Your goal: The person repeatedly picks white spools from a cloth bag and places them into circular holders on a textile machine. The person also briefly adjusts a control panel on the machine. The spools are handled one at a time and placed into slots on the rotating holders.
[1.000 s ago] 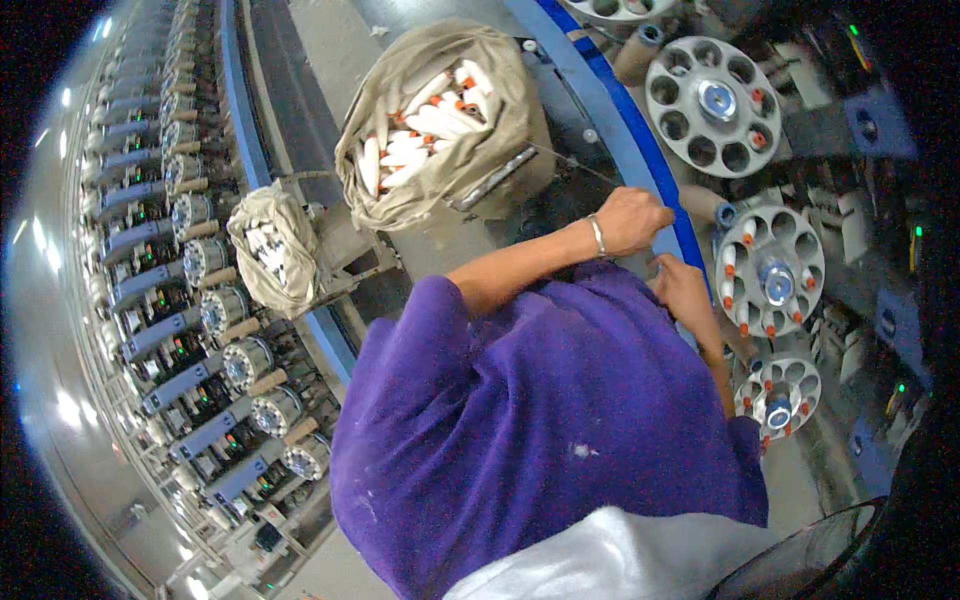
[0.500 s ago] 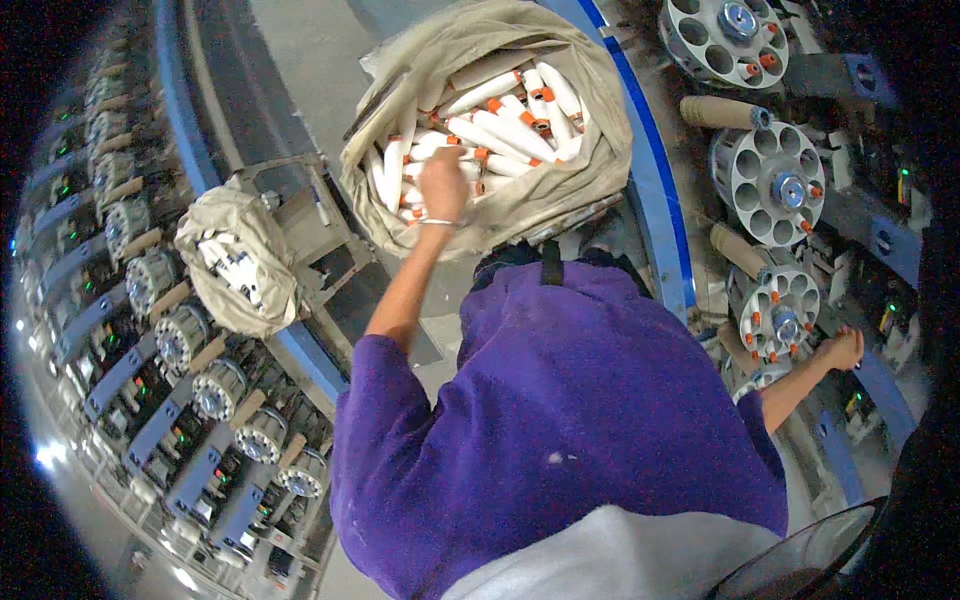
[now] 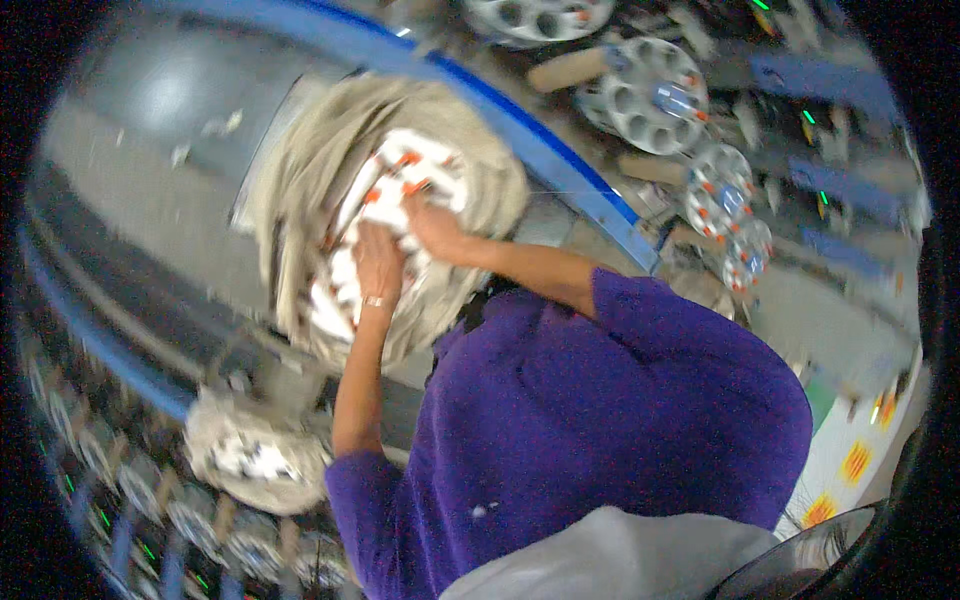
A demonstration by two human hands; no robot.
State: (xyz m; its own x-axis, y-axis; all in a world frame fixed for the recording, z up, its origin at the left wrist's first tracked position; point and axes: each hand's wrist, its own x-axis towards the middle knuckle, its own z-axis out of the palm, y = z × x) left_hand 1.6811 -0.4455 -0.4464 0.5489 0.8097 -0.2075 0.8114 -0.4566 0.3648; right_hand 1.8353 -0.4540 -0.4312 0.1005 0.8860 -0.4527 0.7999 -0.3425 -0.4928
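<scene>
White yarn bobbins (image 3: 440,160) with orange tube ends lie heaped in a large beige cloth sack (image 3: 490,170). Both of my hands are in among them. My left hand (image 3: 378,262) rests over bobbins in the near middle of the heap, its fingers blurred. Just to its right, my right hand (image 3: 437,228) reaches in from the right, fingertips beside an orange tube end. Motion smears the fingers of both hands, so I cannot make out whether either grips a bobbin.
A blue rail (image 3: 540,130) curves past the sack's far right side. Beyond it stand machine units with round, holed bobbin magazines (image 3: 655,95), some holding orange-ended tubes. A smaller cloth sack (image 3: 300,485) with white contents sits at lower left, near another machine row.
My right hand has come from the magazines at the right into the large sack. My left hand stays at the bobbins. The view has turned, and the sack now appears farther left.
</scene>
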